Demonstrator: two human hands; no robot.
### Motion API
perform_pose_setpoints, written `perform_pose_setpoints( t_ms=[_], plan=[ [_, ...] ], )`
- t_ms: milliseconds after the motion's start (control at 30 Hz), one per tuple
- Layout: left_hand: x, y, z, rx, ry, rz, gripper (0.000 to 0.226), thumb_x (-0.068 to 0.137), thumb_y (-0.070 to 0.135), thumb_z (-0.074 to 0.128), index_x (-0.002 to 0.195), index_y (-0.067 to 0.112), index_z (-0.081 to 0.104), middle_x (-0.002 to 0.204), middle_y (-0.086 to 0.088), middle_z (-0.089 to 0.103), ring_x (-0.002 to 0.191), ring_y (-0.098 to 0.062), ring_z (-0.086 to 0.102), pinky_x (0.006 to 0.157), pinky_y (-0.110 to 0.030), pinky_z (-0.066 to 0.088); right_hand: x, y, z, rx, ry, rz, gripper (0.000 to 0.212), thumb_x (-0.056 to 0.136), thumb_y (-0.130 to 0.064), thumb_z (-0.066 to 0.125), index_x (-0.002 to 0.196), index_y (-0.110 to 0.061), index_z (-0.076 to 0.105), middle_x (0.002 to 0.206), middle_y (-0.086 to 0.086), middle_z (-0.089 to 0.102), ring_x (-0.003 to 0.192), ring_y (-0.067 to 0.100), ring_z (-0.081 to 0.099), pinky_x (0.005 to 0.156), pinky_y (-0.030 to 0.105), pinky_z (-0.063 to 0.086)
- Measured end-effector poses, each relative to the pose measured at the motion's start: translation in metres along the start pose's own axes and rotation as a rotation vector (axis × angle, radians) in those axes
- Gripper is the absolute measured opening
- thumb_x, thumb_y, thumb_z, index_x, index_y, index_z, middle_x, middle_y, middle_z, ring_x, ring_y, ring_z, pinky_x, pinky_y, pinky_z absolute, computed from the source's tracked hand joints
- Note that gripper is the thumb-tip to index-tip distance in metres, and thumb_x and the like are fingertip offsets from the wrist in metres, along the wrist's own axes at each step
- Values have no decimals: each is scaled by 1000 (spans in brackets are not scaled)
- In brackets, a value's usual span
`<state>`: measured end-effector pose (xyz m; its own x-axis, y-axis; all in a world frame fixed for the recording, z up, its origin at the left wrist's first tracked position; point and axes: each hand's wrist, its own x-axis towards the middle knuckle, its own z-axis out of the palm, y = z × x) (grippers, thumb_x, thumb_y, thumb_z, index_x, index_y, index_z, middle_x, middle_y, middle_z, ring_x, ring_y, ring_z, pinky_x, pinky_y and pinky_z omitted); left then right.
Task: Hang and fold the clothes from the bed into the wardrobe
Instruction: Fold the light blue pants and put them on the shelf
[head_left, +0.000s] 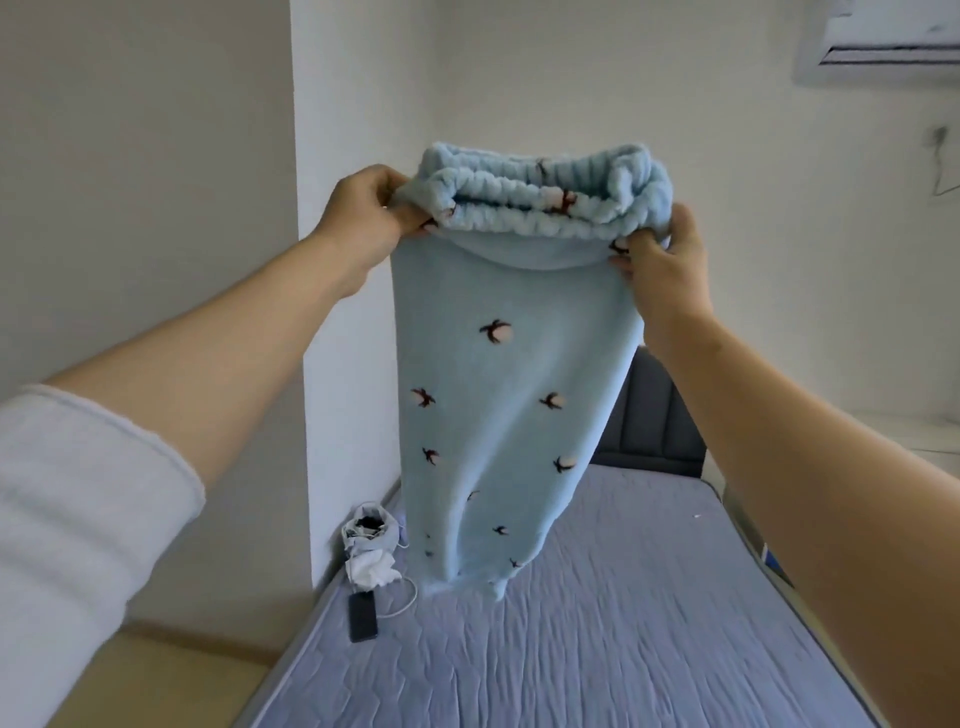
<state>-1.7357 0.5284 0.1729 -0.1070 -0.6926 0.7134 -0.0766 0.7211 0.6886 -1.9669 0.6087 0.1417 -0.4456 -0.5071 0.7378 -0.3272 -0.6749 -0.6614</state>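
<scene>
Fleecy pale-blue patterned trousers (498, 395) hang above the blue mattress (597, 623), waistband pinched by left hand (363, 218) and right hand (665, 265).

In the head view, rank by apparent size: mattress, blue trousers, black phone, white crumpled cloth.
1. mattress
2. blue trousers, though held nearer the camera
3. white crumpled cloth and black phone: too alike to rank

1. We count two hands: the left hand (363, 208) and the right hand (662, 260).
2. We see one pair of trousers (493, 389).
3. We see one bed (597, 623).
4. We find one phone (362, 616), one cable (414, 593) and one pouch (370, 535).
5. We spot one air conditioner (883, 47).
</scene>
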Motion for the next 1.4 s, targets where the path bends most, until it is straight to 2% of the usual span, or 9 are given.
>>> perform_pose_setpoints(
  t_ms=[433, 500, 567, 633, 833, 1033, 1133, 1300, 1400],
  plan=[
    [-264, -51, -11, 93, -238, -550, 37, 70, 3, 75, 61, 18, 42, 51, 10, 45, 51, -5, 41, 45, -14, 34, -248, 31, -84, -139, -117, 521, 16, 81, -13, 54, 74, -26, 57, 64, -13, 53, 60, 4, 48, 56, 18, 40],
    [-307, -66, -10, 83, -315, -660, 21, 71, 7, 76, 72, 11, 55, 61, 9, 57, 60, -6, 51, 53, -14, 42, -287, 42, -96, -184, -134, 640, 14, 81, -10, 52, 74, -21, 57, 65, -8, 52, 59, 7, 46, 54, 20, 38],
    [-344, -78, -9, 61, -393, -757, 30, 73, 10, 76, 97, -1, 62, 86, -5, 64, 80, -17, 58, 75, -29, 49, -323, 52, -107, -215, -155, 754, 12, 79, -7, 50, 74, -16, 55, 65, -3, 50, 56, 9, 43, 49, 19, 38],
    [-375, -90, -10, 34, -445, -819, 29, 74, 8, 75, 99, 1, 64, 89, -7, 67, 84, -19, 60, 83, -35, 48, -353, 62, -116, -238, -177, 847, 12, 77, -4, 49, 71, -14, 52, 64, 1, 49, 52, 9, 41, 42, 15, 36],
    [-431, -138, -3, 48, -540, -977, 11, 80, 8, 70, 82, 19, 66, 79, 8, 68, 78, -4, 60, 68, -16, 45, -413, 98, -126, -308, -195, 1046, 15, 76, -1, 50, 70, -14, 53, 62, 1, 51, 52, 10, 43, 44, 16, 36],
    [-434, -217, 12, 100, -538, -1110, 14, 81, 10, 69, 80, 22, 63, 81, 5, 65, 77, -7, 59, 66, -20, 44, -434, 167, -106, -385, -173, 1193, 5, 72, -11, 54, 70, -16, 54, 61, -1, 52, 53, 11, 44, 51, 22, 32],
    [-430, -268, 20, 179, -556, -1158, 12, 80, 12, 70, 78, 21, 62, 83, 0, 63, 82, -15, 58, 75, -28, 44, -437, 215, -90, -419, -153, 1264, 13, 77, -5, 52, 70, -16, 53, 63, 1, 52, 55, 13, 44, 52, 24, 32],
    [-411, -355, 38, 209, -551, -1252, 20, 80, 16, 69, 100, 16, 65, 92, -1, 64, 82, -12, 55, 63, -22, 42, -436, 300, -60, -428, -96, 1351, 9, 79, -7, 53, 79, -15, 58, 68, 1, 55, 62, 15, 48, 57, 25, 39],
    [-396, -404, 52, 247, -480, -1248, 43, 82, 19, 67, 123, 21, 53, 110, -6, 60, 87, -17, 56, 65, -25, 46, -429, 343, -41, -404, -62, 1375, 29, 84, -13, 54, 112, -17, 56, 92, 1, 60, 81, 19, 55, 67, 27, 43]
  ],
)
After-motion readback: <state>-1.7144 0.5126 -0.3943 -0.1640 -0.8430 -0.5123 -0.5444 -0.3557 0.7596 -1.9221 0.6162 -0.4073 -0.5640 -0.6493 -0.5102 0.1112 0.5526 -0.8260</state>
